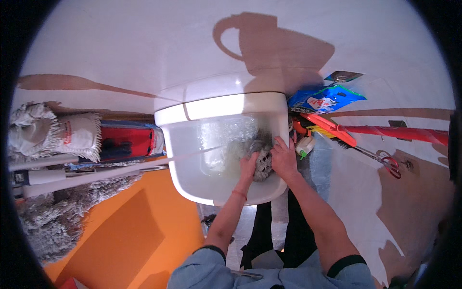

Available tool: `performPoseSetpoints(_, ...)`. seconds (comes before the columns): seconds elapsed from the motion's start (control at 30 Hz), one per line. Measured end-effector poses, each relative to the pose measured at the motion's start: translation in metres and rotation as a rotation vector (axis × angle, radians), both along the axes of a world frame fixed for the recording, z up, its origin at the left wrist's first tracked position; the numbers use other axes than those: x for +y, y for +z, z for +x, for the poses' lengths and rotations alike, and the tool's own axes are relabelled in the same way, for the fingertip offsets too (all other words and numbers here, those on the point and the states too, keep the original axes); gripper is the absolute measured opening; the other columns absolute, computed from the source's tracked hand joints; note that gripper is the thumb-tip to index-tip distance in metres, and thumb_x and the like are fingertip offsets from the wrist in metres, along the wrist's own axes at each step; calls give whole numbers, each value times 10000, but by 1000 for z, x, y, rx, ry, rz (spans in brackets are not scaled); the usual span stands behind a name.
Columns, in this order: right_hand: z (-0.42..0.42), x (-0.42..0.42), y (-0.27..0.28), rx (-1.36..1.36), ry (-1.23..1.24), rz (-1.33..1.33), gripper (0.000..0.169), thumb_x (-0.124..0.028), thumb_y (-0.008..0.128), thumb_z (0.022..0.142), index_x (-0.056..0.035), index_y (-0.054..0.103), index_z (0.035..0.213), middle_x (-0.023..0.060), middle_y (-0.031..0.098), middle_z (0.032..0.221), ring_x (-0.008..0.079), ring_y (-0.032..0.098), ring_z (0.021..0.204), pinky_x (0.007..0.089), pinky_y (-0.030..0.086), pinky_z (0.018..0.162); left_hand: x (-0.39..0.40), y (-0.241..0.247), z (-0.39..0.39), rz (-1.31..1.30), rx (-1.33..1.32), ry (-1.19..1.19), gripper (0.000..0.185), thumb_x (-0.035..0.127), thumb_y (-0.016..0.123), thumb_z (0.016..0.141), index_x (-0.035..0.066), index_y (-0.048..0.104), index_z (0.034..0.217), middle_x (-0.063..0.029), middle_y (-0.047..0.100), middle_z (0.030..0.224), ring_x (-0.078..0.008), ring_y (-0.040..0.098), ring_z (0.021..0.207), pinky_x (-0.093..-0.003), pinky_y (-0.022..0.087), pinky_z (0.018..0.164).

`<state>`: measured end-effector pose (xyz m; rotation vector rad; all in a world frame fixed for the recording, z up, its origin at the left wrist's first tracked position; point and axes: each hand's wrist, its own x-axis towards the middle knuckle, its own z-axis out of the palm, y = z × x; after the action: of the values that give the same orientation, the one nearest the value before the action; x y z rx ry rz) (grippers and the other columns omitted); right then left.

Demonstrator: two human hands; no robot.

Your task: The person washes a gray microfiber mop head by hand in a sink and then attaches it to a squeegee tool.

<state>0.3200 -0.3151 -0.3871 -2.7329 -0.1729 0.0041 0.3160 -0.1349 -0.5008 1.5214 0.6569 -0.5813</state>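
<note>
Before me is a white utility sink (187, 184) holding cloudy water. My left hand (248, 165) grips the near left side of a wet grey mop pad (264, 169), which looks shaggy and has several dark holes in its upper face. My right hand (284, 155) holds the pad's right edge, close to the sink's right wall. The pad's far end darkens and reaches toward the water; its underside is hidden. A pale pole (119, 172) slants from the left over the sink's rim, its tip above the water.
Left of the sink stand a white fringed mop cloth (77, 135), a red item (126, 142), a fluffy grey mop (54, 220) and an orange panel (144, 224). To the right are a blue printed bag (325, 100), an orange brush (330, 129), a small bottle (305, 145) and hanging red-handled scissors (390, 166).
</note>
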Motion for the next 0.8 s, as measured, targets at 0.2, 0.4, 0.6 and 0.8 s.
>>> performPoseSetpoints(0.2, -1, -2, -2, -12, 0, -34, 57, -99, 632, 690, -60, 674, 701, 74, 628, 857, 255, 471, 1229, 530, 286, 1079, 29, 146, -21, 79, -226, 419, 315, 202, 683, 824, -43, 647, 1019, -72, 653, 1015, -153, 577, 892, -309, 461, 826)
performPoseSetpoints(0.4, -3, 0, -1, 86, 15, -62, 116, -134, 621, 733, -59, 704, 765, 71, 655, 947, 247, 416, 1287, 563, 224, 1105, 69, 140, -37, 401, -328, 230, 282, 146, 686, 782, -42, 647, 988, -99, 673, 931, -189, 601, 846, -316, 467, 793)
performPoseSetpoints(0.6, -2, 0, 0, 60, 8, -21, 117, -131, 628, 716, -51, 700, 761, 72, 651, 926, 237, 424, 1279, 553, 243, 1102, 54, 122, -53, 630, -354, -365, 459, 252, 726, 776, -18, 627, 1133, -234, 660, 1057, -362, 631, 982, -398, 479, 877)
performPoseSetpoints(0.8, -2, -3, -1, 9, -3, -55, 115, -119, 620, 717, -45, 700, 753, 72, 649, 899, 233, 435, 1268, 550, 259, 1095, 37, 94, 14, 556, -443, -613, 493, 246, 691, 833, 45, 567, 1266, -232, 642, 1138, -375, 608, 1083, -419, 474, 925)
